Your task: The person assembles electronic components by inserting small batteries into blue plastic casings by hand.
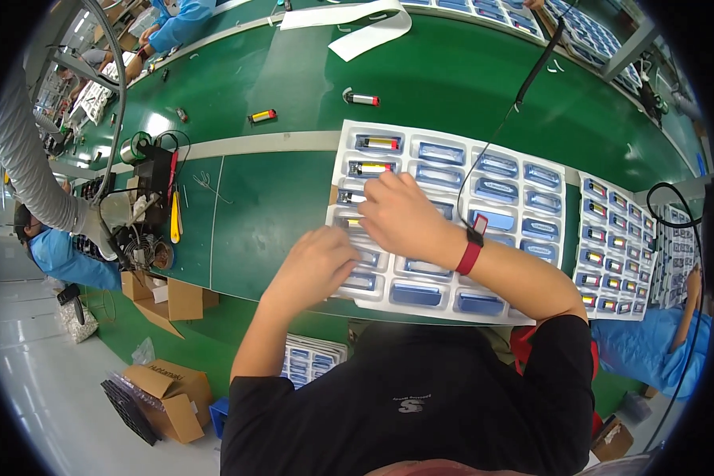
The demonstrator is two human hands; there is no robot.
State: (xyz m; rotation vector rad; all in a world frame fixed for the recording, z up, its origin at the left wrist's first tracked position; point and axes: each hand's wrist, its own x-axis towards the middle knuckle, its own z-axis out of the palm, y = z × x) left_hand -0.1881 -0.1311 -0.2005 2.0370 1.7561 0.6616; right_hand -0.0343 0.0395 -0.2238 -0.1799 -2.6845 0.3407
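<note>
A white moulded tray [411, 147] lies in front of me, its pockets holding translucent blue casings [496, 190]. In the leftmost column, a yellow-and-red battery cell [382, 143] sits in the top casing and a similar cell [370, 169] in the one below. My right hand [404, 213] reaches over the middle of that column, fingers bent down and closed. Just nearer, my left hand [316, 260] is curled at the tray's left edge. Between them a bit of yellow shows in a pocket. Whatever either hand pinches is hidden behind the fingers.
To the right, another white tray [583, 178] holds several cells. Loose cells [262, 116] and a white strip [385, 36] lie on the green surface beyond. At left stand a wire spool [134, 149], a yellow-handled tool [175, 218] and a white hose [36, 159]. A black cable [523, 91] hangs above.
</note>
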